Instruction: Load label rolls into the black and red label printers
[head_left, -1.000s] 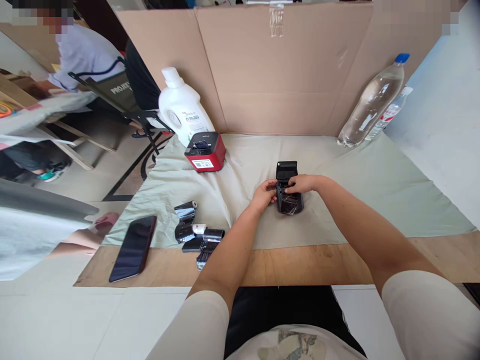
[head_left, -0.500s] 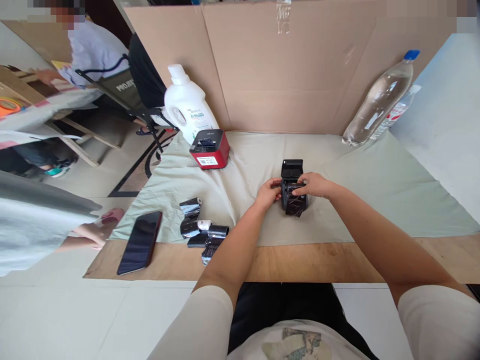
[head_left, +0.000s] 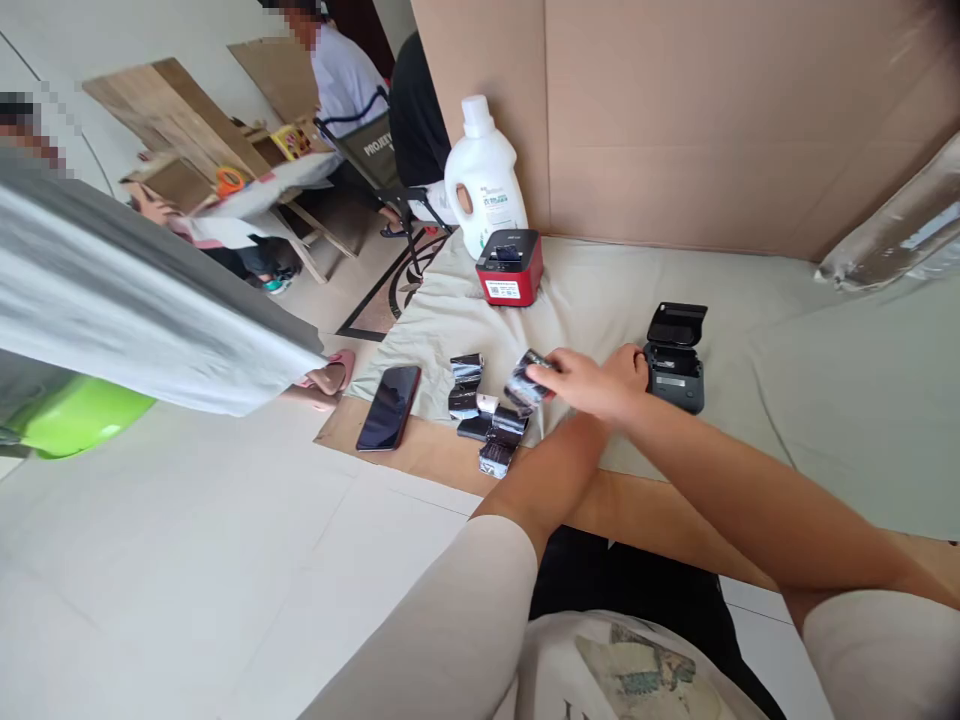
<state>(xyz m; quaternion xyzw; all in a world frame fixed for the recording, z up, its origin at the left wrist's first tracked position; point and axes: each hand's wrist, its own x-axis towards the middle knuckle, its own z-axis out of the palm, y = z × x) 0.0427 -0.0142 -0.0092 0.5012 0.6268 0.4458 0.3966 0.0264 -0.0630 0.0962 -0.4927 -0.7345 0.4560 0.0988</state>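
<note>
A small black printer [head_left: 675, 362] with its lid up stands on the pale cloth [head_left: 825, 400]. My right hand [head_left: 592, 385] reaches across to the left of it and pinches a shiny black film roll [head_left: 526, 380], held just above a pile of several similar rolls [head_left: 480, 425]. My left hand [head_left: 636, 364] is mostly hidden behind my right wrist; only a bit shows against the printer's left side, and I cannot tell its grip.
A dark phone [head_left: 388, 408] lies at the cloth's left edge. A red printer [head_left: 510, 268] and a white jug [head_left: 484, 180] stand at the back, before a cardboard wall [head_left: 675, 120]. A clear bottle [head_left: 892, 235] lies far right. Other people sit far left.
My right hand left the black printer and swung left with a shiny roll toward the pile. My head turned left, so the whole scene slid right.
</note>
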